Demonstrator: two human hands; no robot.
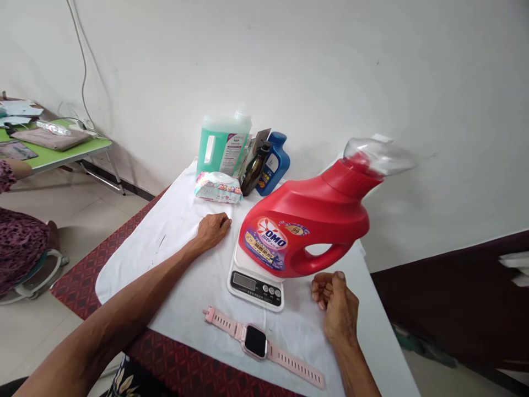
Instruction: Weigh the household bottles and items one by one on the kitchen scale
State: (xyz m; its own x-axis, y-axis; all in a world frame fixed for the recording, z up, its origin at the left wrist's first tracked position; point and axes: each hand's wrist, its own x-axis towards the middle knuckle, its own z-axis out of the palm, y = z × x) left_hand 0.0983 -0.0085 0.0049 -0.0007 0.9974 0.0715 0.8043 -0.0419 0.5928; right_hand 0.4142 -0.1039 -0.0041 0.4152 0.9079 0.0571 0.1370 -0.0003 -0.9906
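A red OMO laundry detergent bottle point(314, 220) stands on a white kitchen scale point(255, 303), with a clear cap point(374, 154) at its top; the cap's outline is smeared. Left of the scale, my left hand point(214, 229) rests on the white cloth, its fingers loosely curled and nothing visible in them. My right hand point(338, 303) lies just below the bottle's handle, apart from it. Its fingers are bent in and closed, with no object showing. In front of the scale lies a pink smartwatch point(256, 342) with its strap spread out flat.
Behind the left hand stand a jug of green liquid point(217, 151), a wipes pack point(218, 187), a dark pump bottle point(256, 171) and a blue bottle point(275, 162). A wall closes off the back. At far left, a person sits near a green table point(78, 149).
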